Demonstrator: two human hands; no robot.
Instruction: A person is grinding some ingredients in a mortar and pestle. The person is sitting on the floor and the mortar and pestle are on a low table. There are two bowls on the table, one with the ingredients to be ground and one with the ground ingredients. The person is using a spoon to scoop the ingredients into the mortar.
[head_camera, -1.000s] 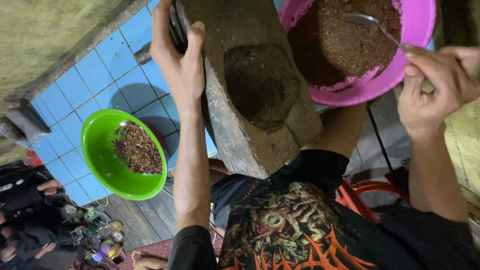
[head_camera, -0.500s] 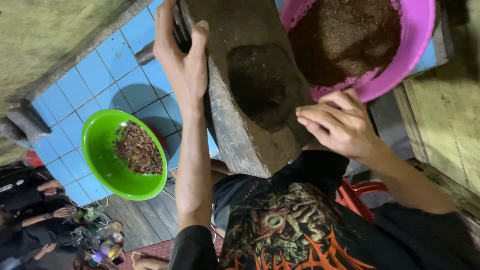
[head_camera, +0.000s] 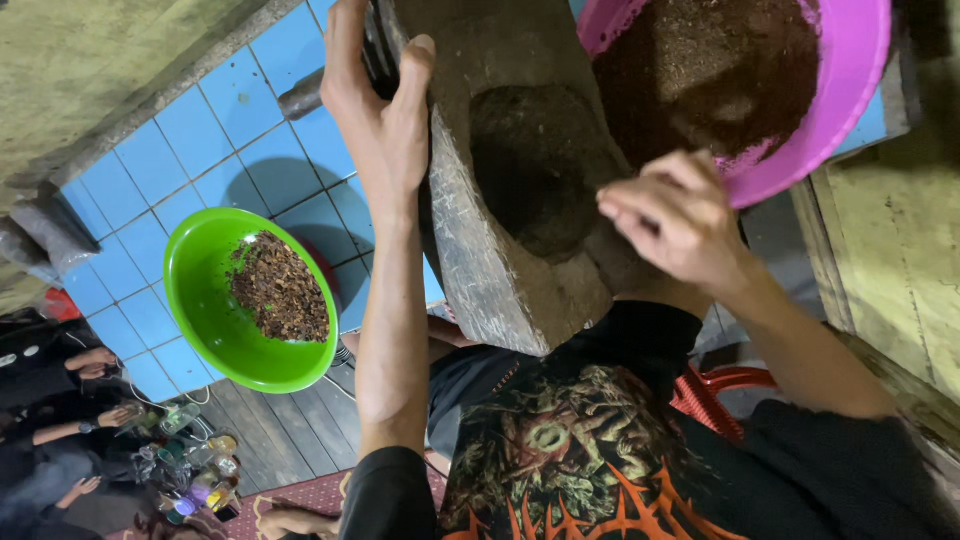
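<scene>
Right hand has dropped the spoon, now empty, fingers curled over the grey stone mortar's hollow; left hand still grips its rim. Pink plastic bowl of brown grounds beside.

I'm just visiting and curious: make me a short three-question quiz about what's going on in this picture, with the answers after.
1. True or false: the left hand grips the edge of the grey stone mortar.
2. What colour is the bowl holding the coarse brown bits? A red, B green, C white.
3. Where is the right hand?

Key
1. True.
2. B, green.
3. It is above the mortar, just below the rim of the pink bowl of dark ground powder, with fingers curled; no tool shows in it.
</scene>
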